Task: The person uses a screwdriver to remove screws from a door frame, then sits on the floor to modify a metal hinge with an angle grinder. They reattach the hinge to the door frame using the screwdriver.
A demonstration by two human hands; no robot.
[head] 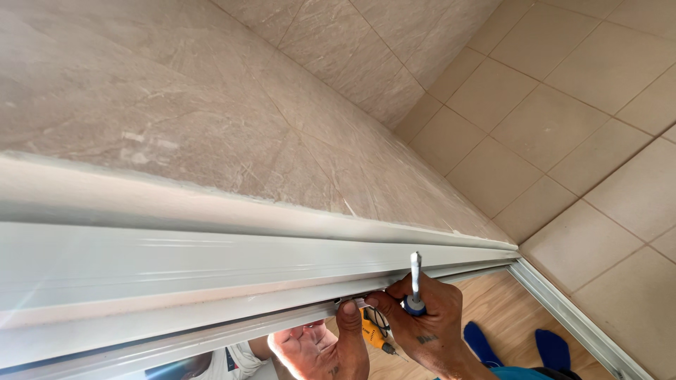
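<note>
Under the rail: two hands work close together at the lower edge of a long pale metal rail (211, 274) that runs across the view.
Right hand: the right hand (422, 327) is closed around a screwdriver (415, 281) with a blue collar; its metal shaft points up and the tip meets the rail.
Left hand: the left hand (338, 345) is curled, thumb pressed up near the rail; whether it grips anything I cannot tell.
Second tool: one yellow and black tool (373, 336) sits between the two hands, touching the fingers; which hand holds it is unclear.
Count: two hands, one screwdriver, one yellow tool, one long rail, one side rail (570, 317) meeting it at the corner.
Surroundings: a tiled wall (176, 105) rises above the rail, beige square tiles (563, 127) fill the right side, a wooden floor (500, 302) lies below.
Feet: two blue socks (479, 341) stand on the floor.
In the way: the rail hides the spot where the left fingers reach.
</note>
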